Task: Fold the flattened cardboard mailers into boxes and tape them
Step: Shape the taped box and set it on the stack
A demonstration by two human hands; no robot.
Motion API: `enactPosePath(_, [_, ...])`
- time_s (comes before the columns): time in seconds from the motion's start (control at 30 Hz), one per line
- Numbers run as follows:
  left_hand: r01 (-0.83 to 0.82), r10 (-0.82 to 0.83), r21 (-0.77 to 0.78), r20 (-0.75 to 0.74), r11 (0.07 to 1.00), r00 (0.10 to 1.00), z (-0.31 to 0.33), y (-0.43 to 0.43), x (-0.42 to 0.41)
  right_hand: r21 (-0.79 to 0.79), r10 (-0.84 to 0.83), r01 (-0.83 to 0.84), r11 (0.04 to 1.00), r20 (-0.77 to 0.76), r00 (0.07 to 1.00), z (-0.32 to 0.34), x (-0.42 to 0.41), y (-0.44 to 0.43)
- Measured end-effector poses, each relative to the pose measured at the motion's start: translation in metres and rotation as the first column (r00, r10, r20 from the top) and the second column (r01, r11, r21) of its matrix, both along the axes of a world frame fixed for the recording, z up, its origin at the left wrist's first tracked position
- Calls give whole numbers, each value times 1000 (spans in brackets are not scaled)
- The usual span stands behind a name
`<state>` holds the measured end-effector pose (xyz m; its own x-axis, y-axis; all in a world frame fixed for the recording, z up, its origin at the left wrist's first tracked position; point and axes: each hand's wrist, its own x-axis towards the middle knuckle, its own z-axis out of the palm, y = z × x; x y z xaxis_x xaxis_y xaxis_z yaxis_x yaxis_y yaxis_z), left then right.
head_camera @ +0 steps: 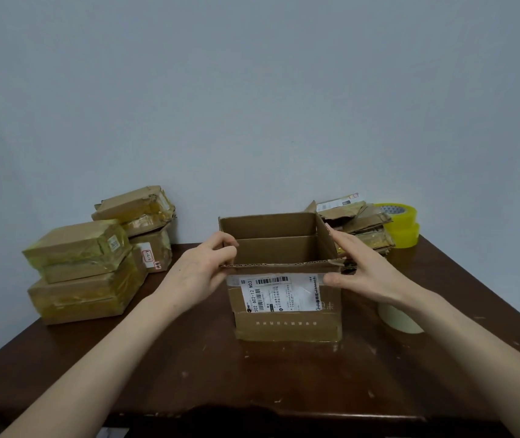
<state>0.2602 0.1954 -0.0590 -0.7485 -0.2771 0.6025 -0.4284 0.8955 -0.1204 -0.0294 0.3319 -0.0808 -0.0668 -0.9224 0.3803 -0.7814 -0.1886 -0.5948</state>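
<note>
An open-topped cardboard box [287,320] with a white shipping label stands upright in the middle of the dark wooden table [189,374]. Its top flaps stand up. My left hand [203,270] pinches the box's upper left corner, fingers curled over the side flap. My right hand [358,268] rests against the right side flap with fingers fairly straight, thumb against the front wall. A stack of flattened cardboard mailers [359,224] lies behind the box at the right. Two stacked rolls of yellow tape [404,227] sit beside them.
Several taped boxes [94,263] are piled at the table's back left. A pale roll of tape [399,319] lies on the table under my right wrist. A plain grey wall rises behind the table. The table's front edge is near me.
</note>
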Motion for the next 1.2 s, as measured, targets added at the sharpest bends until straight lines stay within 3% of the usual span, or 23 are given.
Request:
enactPosePath(0.07, [22, -23, 22, 33, 1000, 999, 1, -2, 0, 42, 11, -8, 999, -55, 998, 3, -1, 0])
enactPosePath(0.13, [41, -42, 28, 43, 999, 998, 1, -6, 1, 92, 29, -30, 995, 9, 1000, 8, 0, 1])
enactPosePath(0.2, [55, -56, 41, 17, 998, 998, 2, -10, 4, 160, 56, -105, 981, 285, 957, 14, 2, 4])
enactPosePath(0.23, [66, -67, 58, 3, 996, 998, 3, -11, 6, 179, 49, -144, 973, 452, 891, 19, 1, 5])
enactPosePath(0.3, [76, -77, 63, 13, 995, 997, 4, -11, 8, 175, -33, -94, 980, 613, 789, 31, -6, 1])
enactPosePath(0.37, [75, -76, 49, 37, 996, 996, 4, -12, 8, 186, -163, 64, 980, 584, 795, 46, -10, -10])
enactPosePath(0.43, [73, -75, 37, 54, 997, 996, 5, -12, 8, 205, -247, 170, 964, 458, 854, 63, -10, -24])
enactPosePath(0.57, [68, -70, 28, 54, 997, 996, 6, -8, 10, 266, -304, 243, 933, 218, 927, 89, -4, -54])
enactPosePath(0.7, [109, -110, 105, -2, 988, 994, 3, -5, 9, 264, -392, 358, 896, 88, 916, 89, -7, -77])
enactPosePath(0.77, [144, -140, 139, -36, 980, 989, 1, -5, 7, 288, -435, 386, 877, 131, 891, 86, -12, -85])
enactPosePath(0.87, [209, -157, 272, -199, 940, 967, -4, -4, -2, 395, -468, 301, 868, 446, 763, 81, -10, -89])
enactPosePath(0.97, [185, 39, 492, -410, 851, 911, -11, 4, -17, 379, -371, 138, 915, 655, 658, 71, -4, -86])
enactPosePath(1.03, [131, 204, 600, -458, 789, 865, -13, 5, -27, 303, -262, 42, 952, 736, 624, 63, -1, -77])
enactPosePath(1.1, [144, 247, 659, -462, 739, 852, -13, 6, -32, 249, -218, 49, 967, 714, 666, 56, 2, -64])
enactPosePath(1.2, [135, 262, 718, -414, 683, 872, -10, 9, -36, 227, -324, 236, 945, 537, 779, 45, -3, -56])
